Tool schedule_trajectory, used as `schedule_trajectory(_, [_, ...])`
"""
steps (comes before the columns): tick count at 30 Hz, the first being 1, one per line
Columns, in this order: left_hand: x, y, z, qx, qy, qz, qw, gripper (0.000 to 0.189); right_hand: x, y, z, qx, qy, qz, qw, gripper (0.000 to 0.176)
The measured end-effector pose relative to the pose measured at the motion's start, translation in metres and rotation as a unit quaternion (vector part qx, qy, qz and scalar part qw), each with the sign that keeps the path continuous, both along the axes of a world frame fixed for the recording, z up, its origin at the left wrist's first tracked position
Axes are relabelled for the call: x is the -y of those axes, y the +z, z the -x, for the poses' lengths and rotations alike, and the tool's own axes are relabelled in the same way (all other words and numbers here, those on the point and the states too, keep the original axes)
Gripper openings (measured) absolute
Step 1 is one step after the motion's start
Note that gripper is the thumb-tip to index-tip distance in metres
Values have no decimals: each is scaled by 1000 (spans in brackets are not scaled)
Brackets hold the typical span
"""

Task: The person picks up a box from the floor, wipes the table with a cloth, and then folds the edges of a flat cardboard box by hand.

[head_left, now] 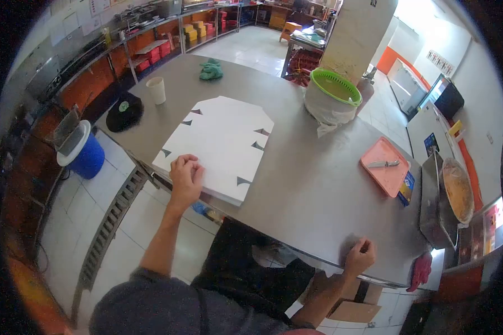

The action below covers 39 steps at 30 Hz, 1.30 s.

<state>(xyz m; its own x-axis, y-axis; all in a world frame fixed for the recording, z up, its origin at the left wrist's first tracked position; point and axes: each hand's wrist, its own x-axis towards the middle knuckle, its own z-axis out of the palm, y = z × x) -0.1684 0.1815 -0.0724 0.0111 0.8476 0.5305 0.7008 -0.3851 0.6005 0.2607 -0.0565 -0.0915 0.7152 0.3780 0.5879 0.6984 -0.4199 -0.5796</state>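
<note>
A stack of flat white cardboard sheets (221,139), probably unfolded boxes with notches along the sides, lies on the steel table (307,190). My left hand (187,173) rests on the near left part of the stack, its fingers loosely curled inward and holding nothing I can see. At the table's near edge, right of the stack, my right hand (361,255) is closed in a loose fist, touching no other object. No item shows between its fingers.
Around the table are a paper cup (156,90), green cloth (210,70), black round item (124,113), lime-green basket (335,86) over white plastic, pink tray (383,174) with a knife (384,164), metal pan (435,209) and red cloth (421,271). A blue bucket (88,156) stands left.
</note>
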Motion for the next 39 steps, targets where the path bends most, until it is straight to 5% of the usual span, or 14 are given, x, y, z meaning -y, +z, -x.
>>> schedule_trajectory(12, [25, 17, 17, 5, -116, -12, 993, 4, 2, -3, -1, 23, -9, -5, 1000, 22])
schedule_trajectory(39, [60, -39, 11, 245, -63, -3, 967, 7, 3, -9, -13, 20, -33, 74, 997, 23])
